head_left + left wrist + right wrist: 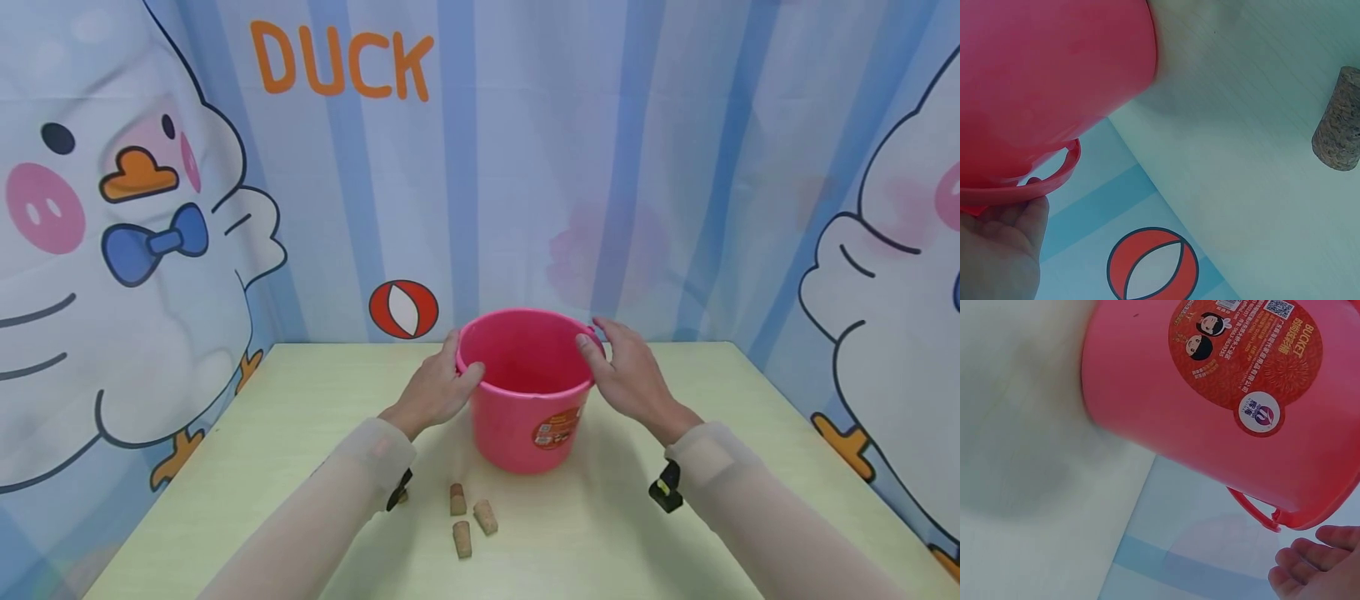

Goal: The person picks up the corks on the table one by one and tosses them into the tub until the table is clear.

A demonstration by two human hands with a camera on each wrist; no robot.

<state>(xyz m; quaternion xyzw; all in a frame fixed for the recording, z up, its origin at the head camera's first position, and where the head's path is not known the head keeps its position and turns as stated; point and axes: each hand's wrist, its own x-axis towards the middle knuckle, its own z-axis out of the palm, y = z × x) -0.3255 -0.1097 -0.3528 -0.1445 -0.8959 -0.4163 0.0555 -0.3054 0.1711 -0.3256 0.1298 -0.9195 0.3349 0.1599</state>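
Note:
A pink plastic bucket (525, 433) stands upright on the table, its opening facing up. My left hand (435, 387) grips its left rim, with the thumb over the edge and the fingers outside by the handle (1063, 175). On the opposite side, my right hand (633, 375) has its thumb over the rim. Its loosely extended fingers (1310, 556) show just off the bucket's edge in the right wrist view. In front of the bucket lie three corks (485, 517), and something small and tan (403, 497) is partly hidden by the left wrist.
The pale yellow table (322, 400) ends against a blue striped curtain (510, 167) printed with ducks and a red ball (403, 309). A round red label (1247, 356) is on the bucket's wall. Black straps with small devices sit on both wrists.

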